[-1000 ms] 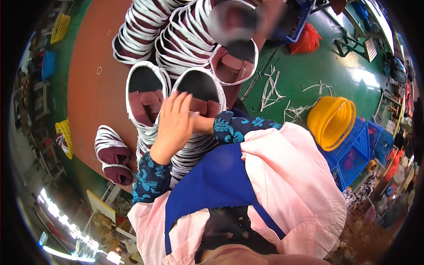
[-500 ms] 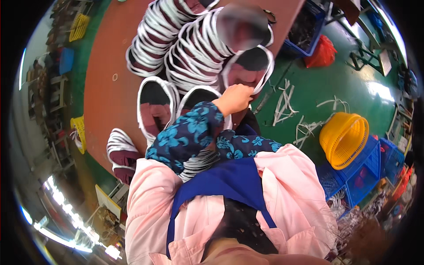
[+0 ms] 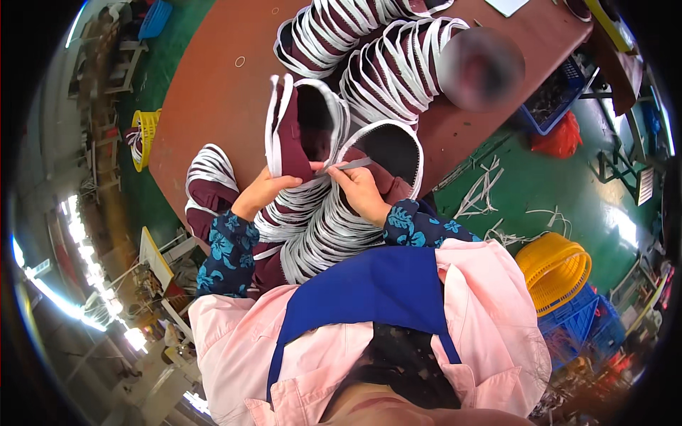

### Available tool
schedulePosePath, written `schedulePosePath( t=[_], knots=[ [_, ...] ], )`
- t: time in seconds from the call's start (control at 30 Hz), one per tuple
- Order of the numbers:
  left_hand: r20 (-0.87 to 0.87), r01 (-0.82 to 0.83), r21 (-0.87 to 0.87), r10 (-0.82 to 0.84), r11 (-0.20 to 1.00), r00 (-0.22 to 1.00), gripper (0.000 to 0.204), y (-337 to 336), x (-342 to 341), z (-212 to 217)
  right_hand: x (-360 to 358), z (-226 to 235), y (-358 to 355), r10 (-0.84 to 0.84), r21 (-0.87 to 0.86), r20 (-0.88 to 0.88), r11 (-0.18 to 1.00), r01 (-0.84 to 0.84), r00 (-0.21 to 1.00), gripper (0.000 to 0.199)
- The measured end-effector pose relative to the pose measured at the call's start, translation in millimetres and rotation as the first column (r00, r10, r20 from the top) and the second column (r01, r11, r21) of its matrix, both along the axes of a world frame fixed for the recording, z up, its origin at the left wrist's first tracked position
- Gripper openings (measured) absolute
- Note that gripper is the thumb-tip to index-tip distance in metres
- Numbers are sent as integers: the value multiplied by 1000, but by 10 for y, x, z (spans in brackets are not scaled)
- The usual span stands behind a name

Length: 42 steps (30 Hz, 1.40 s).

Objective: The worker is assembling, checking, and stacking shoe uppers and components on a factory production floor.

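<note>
My left hand (image 3: 264, 192) is closed on the lower end of a maroon shoe upper (image 3: 287, 145) with white edging, which stands tilted beside other uppers. My right hand (image 3: 362, 195) pinches a thin, flat grey strip-like tool (image 3: 357, 164) whose tip points to my left fingers. Both hands nearly meet at the upper's bottom edge; the exact contact is hidden. Right of them lies an upper with black lining (image 3: 393, 150), on top of a row of nested uppers (image 3: 330, 238) running toward my body. Another black-lined upper (image 3: 317, 117) stands just behind the held one.
Two more long stacks of nested uppers (image 3: 387, 78) lie farther back on the reddish-brown table (image 3: 206, 106). A small stack (image 3: 211, 177) sits at the left edge. Rightward on the green floor are white strips (image 3: 481, 188), a yellow basket (image 3: 554, 273) and blue crates (image 3: 568, 319).
My left hand, earlier reaching across to the right-hand upper, is now back on the left holding an upper. My right hand, hidden before, now shows with the grey tool. The view has shifted.
</note>
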<state>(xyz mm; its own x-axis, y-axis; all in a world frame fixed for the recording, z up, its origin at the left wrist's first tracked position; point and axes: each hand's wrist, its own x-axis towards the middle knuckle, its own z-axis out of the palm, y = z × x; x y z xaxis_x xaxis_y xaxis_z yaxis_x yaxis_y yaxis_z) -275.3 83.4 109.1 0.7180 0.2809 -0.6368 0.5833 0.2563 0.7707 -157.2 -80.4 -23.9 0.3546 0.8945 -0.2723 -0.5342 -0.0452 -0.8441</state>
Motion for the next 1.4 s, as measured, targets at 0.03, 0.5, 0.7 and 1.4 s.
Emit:
schedulePosePath(
  t=[0.03, 0.5, 0.7, 1.4],
  knots=[
    [8, -4, -12, 4, 1000, 1000, 47, -18, -6, 9, 45, 120, 12, 4, -12, 8, 1000, -4, 1000, 27],
    [-62, 253, 844, -383, 473, 922, 21, 208, 231, -98, -3, 73, -34, 19, -96, 125, 995, -7, 992, 22],
    [-126, 260, 920, -407, 294, 905, 18, 381, 253, -290, 8, 162, -5, -6, -26, 256, 1000, 13, 967, 20],
    [-197, 341, 823, -335, 453, 921, 24, 343, 28, -1146, 116, 262, 178, 186, -211, 512, 974, -88, 838, 37]
  ],
)
